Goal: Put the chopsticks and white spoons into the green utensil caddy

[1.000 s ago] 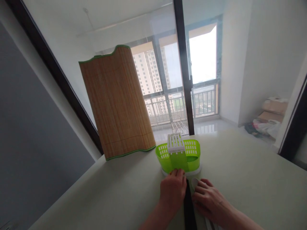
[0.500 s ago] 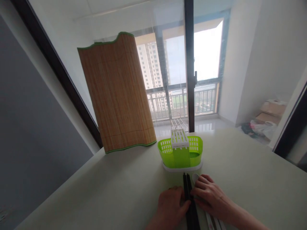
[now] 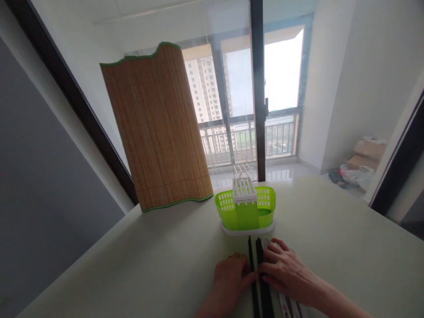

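Black chopsticks lie lengthwise before me, split into a thin left group [image 3: 251,265] and a thicker right group [image 3: 264,293]. My left hand [image 3: 230,276] is closed, its thumb and fingers pinching the left group. From the other side my right hand [image 3: 286,267] curls over the right group, fingertips against it. A white spoon [image 3: 266,243] shows its bowl beside the right fingertips. Pale patterned handles [image 3: 291,307] stick out below that palm; the palm hides their middles. Just beyond the chopstick tips stands a green basket [image 3: 247,216] with a white base.
A white slatted rack [image 3: 244,189] sits on the basket's middle. To the left, a bamboo mat [image 3: 159,132] with green edging stands upright on the pale table [image 3: 149,260]. Behind the table is a glass door with a dark frame [image 3: 258,88]; cardboard boxes [image 3: 369,152] lie beyond at right.
The chopsticks have parted: a thin group has moved left with my left hand, leaving a gap to the rest. My right hand stays over the others. The view has shifted slightly.
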`<state>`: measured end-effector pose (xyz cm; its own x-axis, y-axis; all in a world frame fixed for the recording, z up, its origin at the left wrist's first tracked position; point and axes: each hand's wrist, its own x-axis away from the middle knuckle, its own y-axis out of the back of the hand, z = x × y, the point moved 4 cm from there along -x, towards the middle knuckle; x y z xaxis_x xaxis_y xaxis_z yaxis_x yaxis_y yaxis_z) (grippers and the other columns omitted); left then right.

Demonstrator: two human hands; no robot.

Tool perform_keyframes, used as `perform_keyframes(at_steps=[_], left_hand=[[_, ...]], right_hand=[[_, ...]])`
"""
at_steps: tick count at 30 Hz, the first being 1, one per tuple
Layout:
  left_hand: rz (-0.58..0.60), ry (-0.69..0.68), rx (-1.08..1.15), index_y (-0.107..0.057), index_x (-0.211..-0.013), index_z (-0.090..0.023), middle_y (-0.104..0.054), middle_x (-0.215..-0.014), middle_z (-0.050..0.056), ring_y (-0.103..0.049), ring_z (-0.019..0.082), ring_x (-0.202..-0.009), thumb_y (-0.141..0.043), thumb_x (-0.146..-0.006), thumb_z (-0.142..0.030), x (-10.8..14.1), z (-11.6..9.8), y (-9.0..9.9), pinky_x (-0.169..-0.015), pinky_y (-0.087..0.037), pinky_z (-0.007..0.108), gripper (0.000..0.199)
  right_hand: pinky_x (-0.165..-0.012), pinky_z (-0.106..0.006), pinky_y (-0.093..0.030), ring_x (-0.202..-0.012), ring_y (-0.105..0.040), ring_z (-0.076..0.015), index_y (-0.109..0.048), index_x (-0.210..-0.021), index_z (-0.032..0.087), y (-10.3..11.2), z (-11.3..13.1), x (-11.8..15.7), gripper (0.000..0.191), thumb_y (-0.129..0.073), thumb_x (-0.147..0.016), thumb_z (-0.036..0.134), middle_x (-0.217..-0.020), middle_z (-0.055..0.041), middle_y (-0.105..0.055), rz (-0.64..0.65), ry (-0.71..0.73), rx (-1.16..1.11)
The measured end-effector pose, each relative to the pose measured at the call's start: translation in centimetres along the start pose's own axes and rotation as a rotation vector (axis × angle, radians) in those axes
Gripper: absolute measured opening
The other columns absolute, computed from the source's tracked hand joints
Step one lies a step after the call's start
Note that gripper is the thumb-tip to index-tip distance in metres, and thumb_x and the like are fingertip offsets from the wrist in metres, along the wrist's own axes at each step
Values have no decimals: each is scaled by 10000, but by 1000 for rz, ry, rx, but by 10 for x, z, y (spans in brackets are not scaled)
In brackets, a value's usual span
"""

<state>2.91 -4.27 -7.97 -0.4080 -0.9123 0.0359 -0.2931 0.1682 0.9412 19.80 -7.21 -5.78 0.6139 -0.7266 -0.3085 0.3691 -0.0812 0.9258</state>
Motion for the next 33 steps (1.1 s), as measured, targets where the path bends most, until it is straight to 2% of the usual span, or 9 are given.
perform_keyframes(at_steps=[3, 7, 12, 16, 21, 27, 30, 33], left_hand=[[7, 42, -33, -637, -853, -232, -671, -859, -10, -617, 184, -799, -593, -794, -437, 1, 0, 6, -673, -393, 285, 217], [14, 154, -144, -643, -911, -209, -683, -930, 42, -643, 218, -853, -537, -781, -295, 2, 2, 21, -709, -440, 302, 189], [10, 263, -337, -661, -976, -141, -679, -978, 137, -658, 273, -907, -423, -781, -99, 1, 17, 34, -740, -499, 354, 310], [-4, 241, -365, -662, -997, -111, -680, -980, 159, -659, 278, -917, -374, -777, -24, 0, 23, 36, -766, -518, 374, 373], [40, 209, -395, -666, -1038, -116, -689, -1005, 157, -666, 262, -926, -326, -814, 10, -2, 17, 36, -762, -530, 349, 427], [65, 203, -406, -689, -994, -100, -691, -997, 174, -664, 270, -930, -322, -810, 27, -5, 13, 36, -753, -523, 358, 430], [8, 183, -363, -699, -927, -145, -701, -959, 125, -665, 243, -906, -403, -813, -35, 2, 11, 55, -751, -508, 323, 336], [-189, 101, -220, -706, -871, -219, -709, -895, 50, -661, 211, -871, -497, -831, -167, 13, 7, 93, -751, -492, 294, 220]], right_hand=[[-1016, -450, -231, -967, -503, -217, -635, -886, 277, 1, 1, 0, 77, -563, -900, 301, -936, -5, -620, -9, -1, 29], [-997, -441, -256, -945, -499, -212, -614, -841, 253, 1, -1, 0, 85, -556, -896, 284, -902, -6, -613, -28, -6, 35], [-968, -429, -280, -934, -496, -211, -604, -859, 252, -2, -4, 0, 71, -553, -899, 282, -905, -6, -611, -27, 11, 23], [-975, -422, -273, -937, -496, -204, -606, -874, 254, -1, -5, 0, 58, -558, -896, 277, -906, 0, -611, -29, 6, 17], [-985, -426, -266, -951, -499, -208, -606, -880, 251, -1, -6, 1, 50, -566, -887, 281, -927, -1, -619, -40, 0, 17], [-975, -428, -270, -957, -498, -213, -603, -876, 248, -3, -8, 1, 42, -566, -877, 267, -921, -4, -621, -53, -9, 16], [-973, -429, -268, -950, -497, -214, -605, -881, 252, -5, -10, 0, 41, -569, -870, 269, -916, -3, -618, -60, -11, 13], [-975, -429, -262, -950, -496, -216, -609, -880, 254, -7, -12, 0, 41, -577, -862, 272, -918, -6, -617, -74, -14, 7]])
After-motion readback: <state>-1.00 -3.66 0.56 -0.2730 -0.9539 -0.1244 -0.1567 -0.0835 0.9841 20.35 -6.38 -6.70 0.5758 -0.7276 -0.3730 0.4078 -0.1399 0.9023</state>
